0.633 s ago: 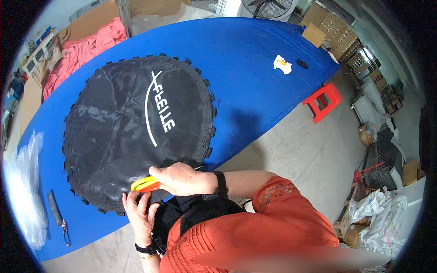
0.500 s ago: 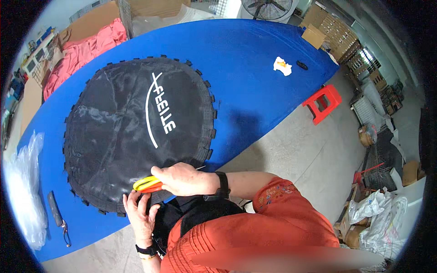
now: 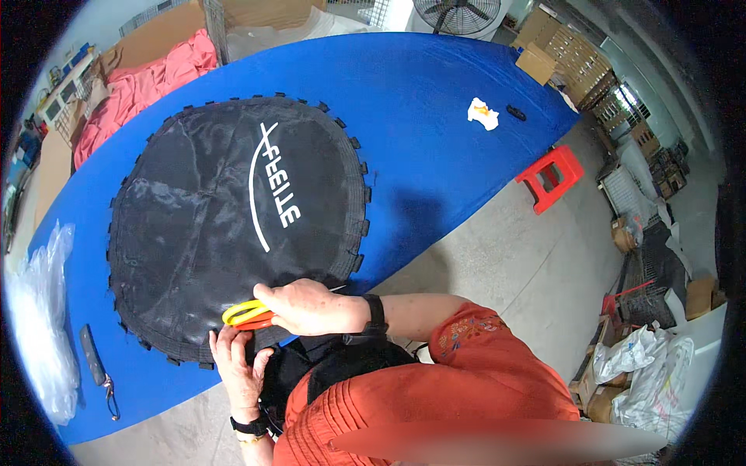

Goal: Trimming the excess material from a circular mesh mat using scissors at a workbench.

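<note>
A round black mat (image 3: 179,225) with white lettering and black loops around its rim lies on a blue-covered table. In my closed right hand (image 3: 315,307) is a pair of scissors (image 3: 247,313) with yellow and orange handles. The handles stick out on the left of the hand, and a thin blade tip shows on its right. My left hand (image 3: 239,361) is at the mat's near edge, just below the handles. Its fingertips touch the mat, with thumb and fingers apart. What lies under those fingertips is hidden.
On the blue table cover (image 3: 420,101) are clear plastic bags (image 3: 47,318), a dark cutter-like tool (image 3: 93,356) with a cord, a white crumpled tissue (image 3: 482,115) and a small black object (image 3: 515,113). A red stool (image 3: 552,179) stands beside the table; a fan (image 3: 457,14) is behind it.
My right hand and the scissors have shifted slightly to the left. The left hand stays almost in the same place at the mat's edge.
</note>
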The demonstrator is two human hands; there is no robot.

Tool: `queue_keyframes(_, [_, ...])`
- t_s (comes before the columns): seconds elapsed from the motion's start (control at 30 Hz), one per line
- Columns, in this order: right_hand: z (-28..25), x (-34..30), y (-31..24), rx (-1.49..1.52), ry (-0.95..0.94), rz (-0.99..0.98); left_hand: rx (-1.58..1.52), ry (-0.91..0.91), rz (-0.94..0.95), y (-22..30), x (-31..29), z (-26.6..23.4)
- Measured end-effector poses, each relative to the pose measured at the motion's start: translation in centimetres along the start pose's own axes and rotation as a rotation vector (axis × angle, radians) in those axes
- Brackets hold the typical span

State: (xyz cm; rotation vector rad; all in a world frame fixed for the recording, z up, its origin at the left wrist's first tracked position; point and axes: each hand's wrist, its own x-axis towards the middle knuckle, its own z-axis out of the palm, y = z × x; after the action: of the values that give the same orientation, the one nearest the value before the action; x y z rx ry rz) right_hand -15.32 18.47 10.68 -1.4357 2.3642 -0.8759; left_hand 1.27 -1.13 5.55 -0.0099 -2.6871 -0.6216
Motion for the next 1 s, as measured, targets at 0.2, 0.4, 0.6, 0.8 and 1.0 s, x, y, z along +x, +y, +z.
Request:
queue_keyframes(0.2, [1.1, 0.5, 0.0, 0.028, 0.024, -0.034, 0.012, 0.015, 0.004, -0.4, -0.2, 0.4])
queue_keyframes(0.4, [0.1, -0.1, 0.1, -0.005, 0.006, -0.002, 0.005, 0.006, 0.015, -0.2, 0.2, 0.2])
queue_keyframes(0.6, [1.4, 0.4, 0.1, 0.031, 0.038, -0.038, 0.022, 0.014, 0.004, -0.2, -0.2, 0.3])
queue_keyframes(0.8, [1.2, -0.3, 0.3, 0.033, 0.022, -0.025, 0.030, 0.006, -0.004, 0.0, -0.6, -0.1])
queue_keyframes(1.0, [-2.1, -0.2, -0.3, -0.017, -0.074, 0.185, 0.035, -0.010, 0.053, 0.2, 0.9, 0.1])
